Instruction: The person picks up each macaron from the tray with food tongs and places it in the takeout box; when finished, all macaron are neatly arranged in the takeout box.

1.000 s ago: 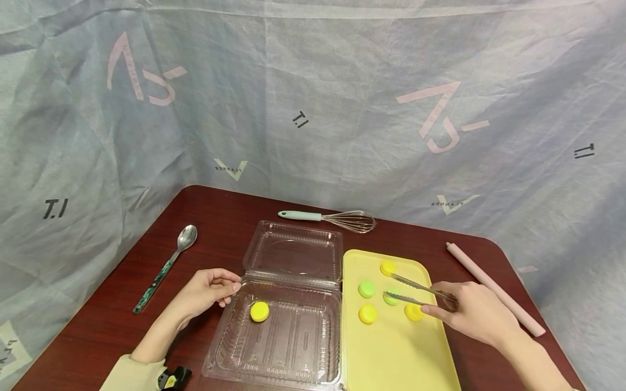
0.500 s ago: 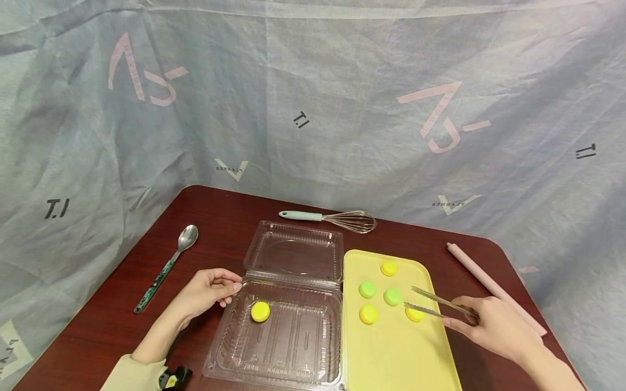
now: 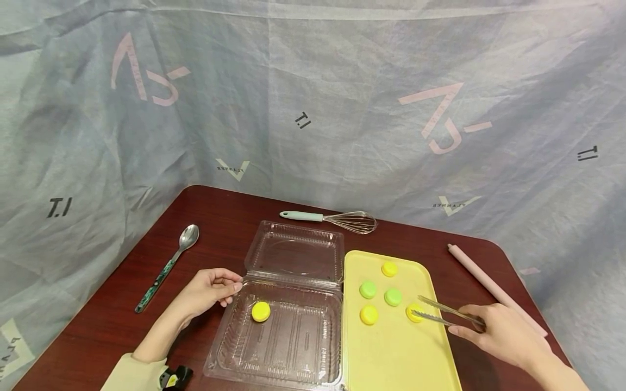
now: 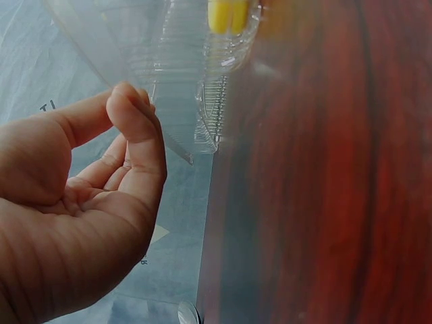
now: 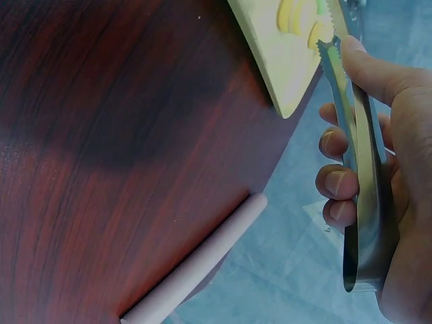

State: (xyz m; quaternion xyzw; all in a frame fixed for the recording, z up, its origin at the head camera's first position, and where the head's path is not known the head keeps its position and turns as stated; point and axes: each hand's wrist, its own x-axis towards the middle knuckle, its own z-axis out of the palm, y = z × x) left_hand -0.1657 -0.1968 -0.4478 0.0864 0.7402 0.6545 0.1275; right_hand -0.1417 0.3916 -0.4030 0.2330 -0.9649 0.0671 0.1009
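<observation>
My left hand (image 3: 210, 290) pinches the left rim of a clear plastic clamshell box (image 3: 288, 347), near its hinge. The box lies open, its lid (image 3: 293, 252) toward the back. One yellow macaron (image 3: 261, 311) sits inside the base. In my right hand (image 3: 508, 331) is a pair of metal tongs (image 5: 368, 202), thumb on one side and fingers on the other. The tong tips are apart, around or over the rightmost yellow macaron (image 3: 415, 318) on the yellow tray (image 3: 401, 358). Two more yellow macarons (image 3: 369, 315) and two green macarons (image 3: 393, 297) lie on that tray.
A whisk (image 3: 327, 217) lies behind the box. To the left is a spoon (image 3: 166, 271) with a green patterned handle. A pink rolling pin (image 3: 494, 288) lies right of the tray, close by my right forearm. Grey cloth (image 3: 313, 108) hangs behind the table.
The tongs have left the green macaron, moving right and toward me, and their tips are now at the rightmost yellow macaron. My left hand stays on the box rim.
</observation>
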